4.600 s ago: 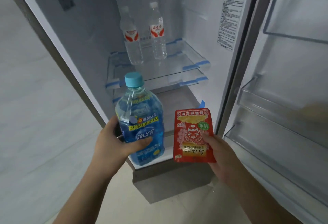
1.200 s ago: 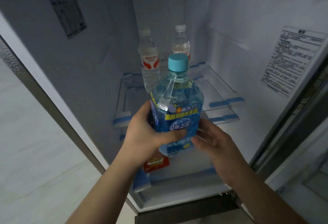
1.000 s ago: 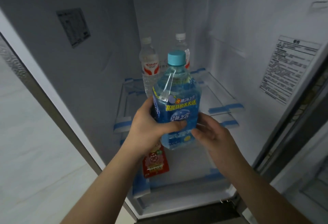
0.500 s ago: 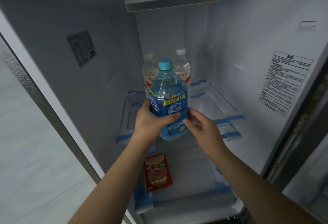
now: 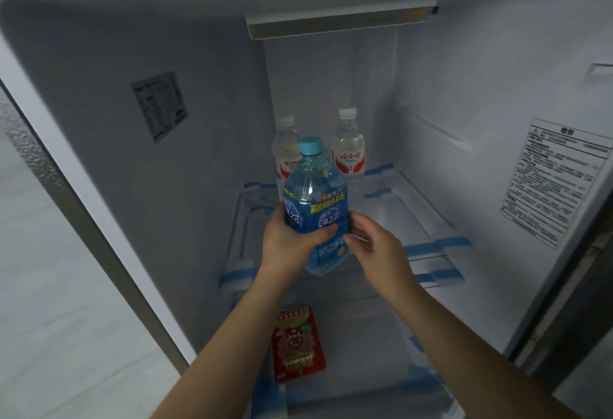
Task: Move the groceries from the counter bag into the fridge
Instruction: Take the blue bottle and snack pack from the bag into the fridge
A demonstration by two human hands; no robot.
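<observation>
The blue drink bottle (image 5: 315,216) stands upright over the front part of the upper glass shelf (image 5: 414,216) inside the open fridge (image 5: 464,86); whether its base already touches the glass I cannot tell. It has a light blue cap and a blue label with yellow Chinese characters in a band and white characters below, too small for me to read surely. The liquid inside looks pale blue.

The left hand (image 5: 288,239) holds the bottle from the left side, the grip wrapped around the label with the thumb across the front. The right hand (image 5: 371,242) is at the lower right side of the bottle, fingers half curled and touching it lightly, the grip not fully closed around it. Both forearms reach in from the bottom edge of the view.

Behind the blue bottle, at the back edge of the same shelf, stand two clear water bottles. The left water bottle (image 5: 286,149) shows red letters starting "Wah" on a white and red label. The right water bottle (image 5: 348,146) has red Chinese characters, 娃哈哈. Both have white caps.

On the lower shelf (image 5: 365,335), near its front left part, a red snack packet (image 5: 297,345) lies flat, printed with a face figure and gold writing.

A warning sticker (image 5: 557,183) is on the right inner wall, and a smaller sticker (image 5: 161,106) is on the left wall.
</observation>
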